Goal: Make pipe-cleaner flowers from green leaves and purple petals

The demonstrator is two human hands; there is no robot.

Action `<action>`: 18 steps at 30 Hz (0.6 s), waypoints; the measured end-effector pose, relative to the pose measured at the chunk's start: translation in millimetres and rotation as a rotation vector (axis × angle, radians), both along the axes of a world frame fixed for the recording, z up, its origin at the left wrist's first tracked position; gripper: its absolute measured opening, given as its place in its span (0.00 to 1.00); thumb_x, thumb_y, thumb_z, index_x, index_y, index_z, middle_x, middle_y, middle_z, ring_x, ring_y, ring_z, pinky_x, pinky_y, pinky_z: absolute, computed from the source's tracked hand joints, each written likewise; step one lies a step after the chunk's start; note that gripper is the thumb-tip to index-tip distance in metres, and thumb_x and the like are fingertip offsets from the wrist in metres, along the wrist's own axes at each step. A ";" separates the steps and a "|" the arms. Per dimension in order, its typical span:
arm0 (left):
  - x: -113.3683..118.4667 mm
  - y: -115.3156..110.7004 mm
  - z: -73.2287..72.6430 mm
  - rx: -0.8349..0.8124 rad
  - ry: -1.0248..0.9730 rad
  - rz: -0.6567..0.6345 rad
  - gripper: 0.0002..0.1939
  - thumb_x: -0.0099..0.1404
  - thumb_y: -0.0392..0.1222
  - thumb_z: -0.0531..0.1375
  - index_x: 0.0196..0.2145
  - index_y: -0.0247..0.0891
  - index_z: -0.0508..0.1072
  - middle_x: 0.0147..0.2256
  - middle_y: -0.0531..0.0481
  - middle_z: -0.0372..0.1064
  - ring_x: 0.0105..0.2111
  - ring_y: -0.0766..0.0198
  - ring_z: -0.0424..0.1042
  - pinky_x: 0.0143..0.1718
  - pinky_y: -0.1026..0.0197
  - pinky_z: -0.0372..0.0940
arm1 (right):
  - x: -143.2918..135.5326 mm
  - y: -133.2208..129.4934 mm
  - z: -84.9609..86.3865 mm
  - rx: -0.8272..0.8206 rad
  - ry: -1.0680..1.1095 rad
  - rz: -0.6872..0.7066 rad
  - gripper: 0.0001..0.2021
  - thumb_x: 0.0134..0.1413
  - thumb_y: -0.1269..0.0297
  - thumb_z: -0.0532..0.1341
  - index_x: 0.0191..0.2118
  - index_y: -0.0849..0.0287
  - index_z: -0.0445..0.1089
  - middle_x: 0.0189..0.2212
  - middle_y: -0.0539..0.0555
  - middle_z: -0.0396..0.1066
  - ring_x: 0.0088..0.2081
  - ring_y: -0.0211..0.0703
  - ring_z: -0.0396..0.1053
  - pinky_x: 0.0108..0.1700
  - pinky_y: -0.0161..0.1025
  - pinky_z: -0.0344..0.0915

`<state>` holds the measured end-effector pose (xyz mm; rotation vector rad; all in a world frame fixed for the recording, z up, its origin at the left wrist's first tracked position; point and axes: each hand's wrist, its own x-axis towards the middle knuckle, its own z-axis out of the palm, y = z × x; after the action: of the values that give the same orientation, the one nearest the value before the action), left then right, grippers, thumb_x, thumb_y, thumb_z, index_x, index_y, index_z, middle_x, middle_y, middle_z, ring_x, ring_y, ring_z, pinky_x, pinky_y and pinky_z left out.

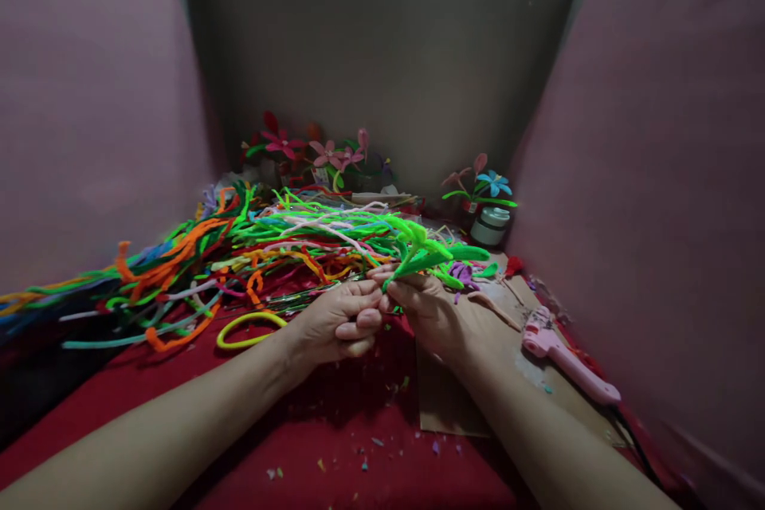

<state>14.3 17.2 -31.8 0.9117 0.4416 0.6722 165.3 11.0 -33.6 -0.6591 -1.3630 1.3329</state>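
Note:
A bright green pipe-cleaner flower point(418, 247) with long leaves rises from between my two hands, tilted to the right. My left hand point(347, 319) is closed, its thumb and fingers pinching the base of the stem. From the other side, my right hand point(427, 311) grips the same stem, its fingers curled under the leaves. The fingertips of both hands meet at the stem's lower end, which they partly hide. Behind the hands lies a heap of loose pipe cleaners point(323, 227) in green, orange, pink and other colours.
A pink glue gun point(567, 362) rests on cardboard point(454, 394) at the right. Finished flowers point(326, 153) stand at the back, with a small jar point(490, 227) nearby. A yellow ring point(251, 330) and small scraps lie on the red cloth point(251, 446). Panels enclose three sides.

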 end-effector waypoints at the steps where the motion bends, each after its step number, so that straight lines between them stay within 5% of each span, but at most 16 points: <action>1: -0.2 -0.7 -0.9 0.000 0.011 -0.016 0.04 0.58 0.36 0.57 0.27 0.34 0.65 0.14 0.63 0.51 0.09 0.80 0.35 0.08 0.74 0.44 | 0.0 -1.0 1.4 -0.012 0.007 0.007 0.06 0.47 0.60 0.60 0.25 0.53 0.73 0.24 0.48 0.68 0.28 0.39 0.63 0.37 0.37 0.58; 5: 3.6 -2.5 -2.1 0.155 0.180 0.070 0.09 0.61 0.44 0.55 0.28 0.35 0.67 0.16 0.60 0.56 0.10 0.79 0.42 0.10 0.72 0.43 | 0.8 -7.0 7.0 -0.067 -0.042 -0.089 0.08 0.45 0.59 0.61 0.20 0.53 0.71 0.18 0.46 0.67 0.23 0.38 0.61 0.32 0.37 0.58; 12: 10.9 -9.8 -8.5 0.796 0.646 0.628 0.06 0.59 0.40 0.56 0.31 0.37 0.71 0.19 0.57 0.62 0.18 0.71 0.59 0.21 0.68 0.56 | -1.7 -6.9 -4.3 0.062 -0.027 -0.218 0.05 0.47 0.62 0.61 0.25 0.51 0.73 0.23 0.47 0.71 0.32 0.44 0.66 0.40 0.41 0.61; 15: 10.7 -11.7 -10.2 0.882 0.643 0.649 0.07 0.60 0.40 0.54 0.28 0.37 0.71 0.18 0.57 0.59 0.18 0.72 0.58 0.22 0.68 0.55 | -4.2 -7.2 -6.9 0.110 -0.021 -0.252 0.04 0.47 0.64 0.61 0.27 0.52 0.74 0.26 0.47 0.72 0.34 0.43 0.67 0.44 0.42 0.60; 18: 11.3 -10.7 -8.4 0.689 0.550 0.537 0.08 0.61 0.41 0.54 0.28 0.36 0.69 0.17 0.58 0.58 0.15 0.74 0.56 0.17 0.69 0.52 | -2.3 -8.1 -5.9 0.083 -0.073 -0.275 0.03 0.46 0.64 0.62 0.26 0.53 0.74 0.25 0.48 0.71 0.33 0.42 0.65 0.43 0.40 0.60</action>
<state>25.6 6.4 -40.2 1.6728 1.0002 1.0964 162.9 2.9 -39.6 -0.8135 -1.3246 1.0368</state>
